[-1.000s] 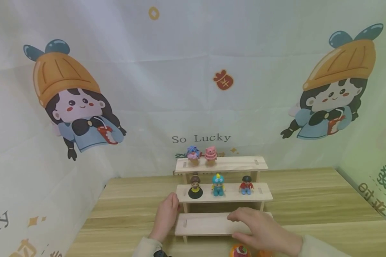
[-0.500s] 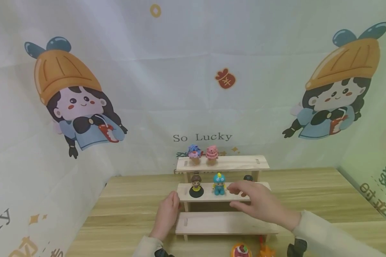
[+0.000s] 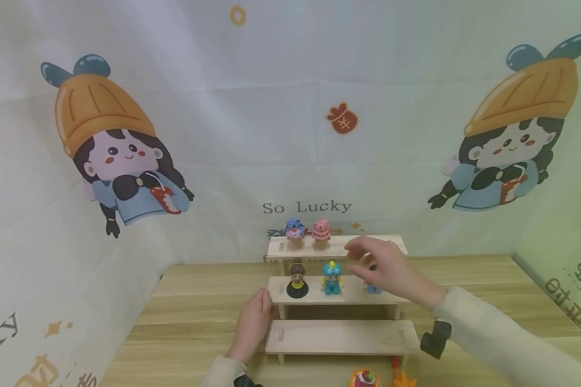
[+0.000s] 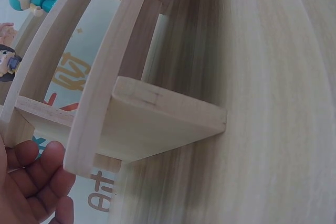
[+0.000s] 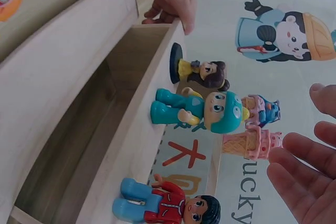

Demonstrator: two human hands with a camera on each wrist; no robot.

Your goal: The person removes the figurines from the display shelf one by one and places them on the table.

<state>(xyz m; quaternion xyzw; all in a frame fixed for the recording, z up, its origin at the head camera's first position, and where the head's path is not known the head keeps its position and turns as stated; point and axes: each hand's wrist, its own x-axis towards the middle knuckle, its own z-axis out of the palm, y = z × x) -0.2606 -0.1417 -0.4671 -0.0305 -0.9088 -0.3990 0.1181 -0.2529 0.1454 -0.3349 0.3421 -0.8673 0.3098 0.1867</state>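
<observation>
- Three-tier wooden stand (image 3: 341, 337) stands on the tabletop (image 3: 189, 312); work looks part done, judging by the two tiers already carrying figures.
- Done, far tier (image 3: 338, 248): blue ice-cream figure (image 3: 294, 232) and pink ice-cream figure (image 3: 321, 232) upright, side by side, toward the left.
- Done, middle tier (image 3: 314, 296): brown-haired figure (image 3: 297, 278) left, teal figure (image 3: 332, 278) centre, red-jacket figure (image 5: 170, 203) right. All upright, apart.
- Likely left: tart toy (image 3: 365, 379) and orange toy (image 3: 404, 380), both off the stand, just in front of the near tier (image 3: 310, 341) toward its right. Cut by the frame edge; can't tell what the orange one is.
- Right hand (image 3: 389, 269): fingers loosely bent, clear gap to thumb, nothing held; up by the far tier's right part, partly hiding the red-jacket figure in head view.
- Left hand (image 3: 252, 325): fingers curled at middle tier's left end, seemingly gripping it, probably steadying.
</observation>
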